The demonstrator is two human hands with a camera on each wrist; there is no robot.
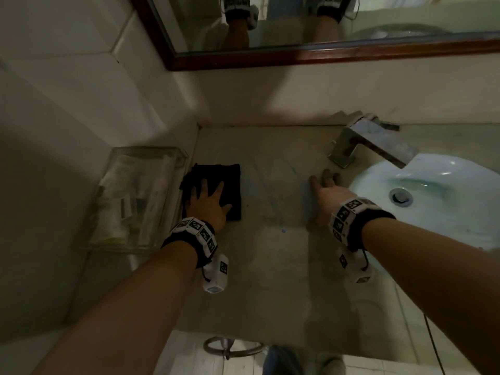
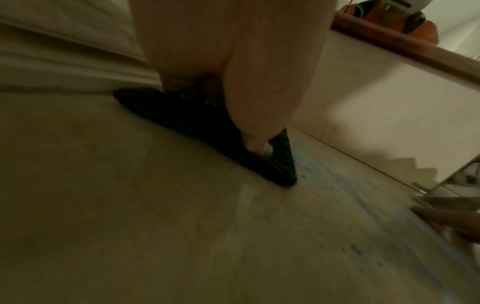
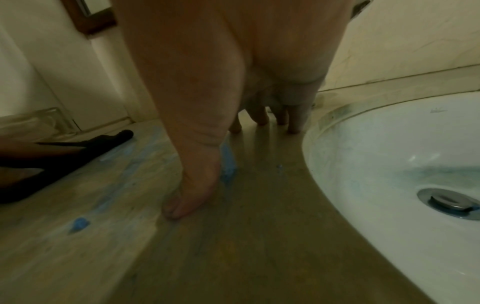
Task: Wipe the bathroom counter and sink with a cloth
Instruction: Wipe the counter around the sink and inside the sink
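Note:
A black cloth (image 1: 224,182) (image 2: 207,131) (image 3: 103,144) lies flat on the beige counter (image 1: 270,266) near the left wall. My left hand (image 1: 208,201) (image 2: 233,92) presses on it with fingers spread straight. My right hand (image 1: 323,189) (image 3: 233,102) rests flat on the counter beside the white sink (image 1: 433,201) (image 3: 389,164), fingertips down, holding nothing. Blue smears (image 1: 295,171) (image 3: 228,162) streak the counter between the hands. A blue stain (image 3: 441,172) shows in the sink bowl near the drain (image 1: 401,196) (image 3: 449,200).
A square metal faucet (image 1: 373,142) stands behind the sink. A clear glass tray (image 1: 135,196) with small items hangs on the left wall. A wood-framed mirror (image 1: 324,54) runs above. A metal towel ring (image 1: 230,347) hangs below the counter's front edge.

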